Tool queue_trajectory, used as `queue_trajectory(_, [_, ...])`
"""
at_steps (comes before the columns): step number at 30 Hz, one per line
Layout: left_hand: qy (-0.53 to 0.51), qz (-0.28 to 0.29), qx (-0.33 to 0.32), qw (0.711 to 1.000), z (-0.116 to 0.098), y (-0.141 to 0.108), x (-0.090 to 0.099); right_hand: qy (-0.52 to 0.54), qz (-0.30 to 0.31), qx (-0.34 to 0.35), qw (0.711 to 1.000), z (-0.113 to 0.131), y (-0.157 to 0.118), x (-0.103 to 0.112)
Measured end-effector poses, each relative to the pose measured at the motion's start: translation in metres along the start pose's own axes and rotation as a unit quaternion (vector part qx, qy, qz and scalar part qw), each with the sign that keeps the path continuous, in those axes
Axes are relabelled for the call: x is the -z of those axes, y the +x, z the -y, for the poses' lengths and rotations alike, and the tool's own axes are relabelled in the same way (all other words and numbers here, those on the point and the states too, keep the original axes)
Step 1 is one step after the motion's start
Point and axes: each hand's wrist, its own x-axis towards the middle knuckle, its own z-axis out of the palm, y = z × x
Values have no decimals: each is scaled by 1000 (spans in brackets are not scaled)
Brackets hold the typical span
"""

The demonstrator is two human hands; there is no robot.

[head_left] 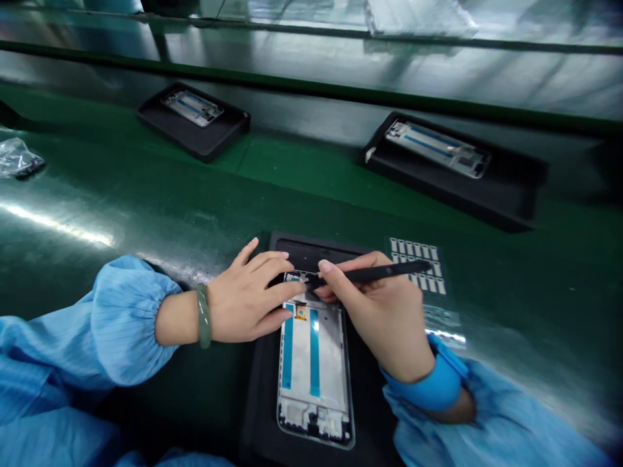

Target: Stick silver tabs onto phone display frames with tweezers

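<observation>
A phone mid-frame [335, 363] with two blue strips and a small orange flex piece [301, 313] lies in a black tray [265, 389] in front of me. My left hand [250, 295] rests open over its upper left edge, fingers spread, with the fingertips near the top of the frame. Between the thumb and fingers of my right hand [384, 305] is a slim black pen-like tool [389, 270]. Its tip points left at the upper part of the frame, close to my left fingertips. Exactly what the tip touches is hidden.
Beside the tray on the right lies a clear sheet of small white stickers [418, 250]. Further back, two black trays [195, 139] [506, 207] each hold a similar phone frame. A clear plastic bag [17, 159] lies at the far left of the green bench [146, 207].
</observation>
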Motion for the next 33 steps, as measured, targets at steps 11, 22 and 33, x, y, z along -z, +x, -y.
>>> queue_trajectory(11, [59, -4, 0, 998, -2, 0, 0, 49, -81, 78, 992, -4, 6, 2])
queue_trajectory(22, [36, 3, 6, 999, -3, -3, -1, 42, 49, 84, 994, -5, 10, 1])
queue_trajectory(33, [33, 4, 7, 999, -3, -2, -1, -1, 43, 101, 994, -6, 12, 1])
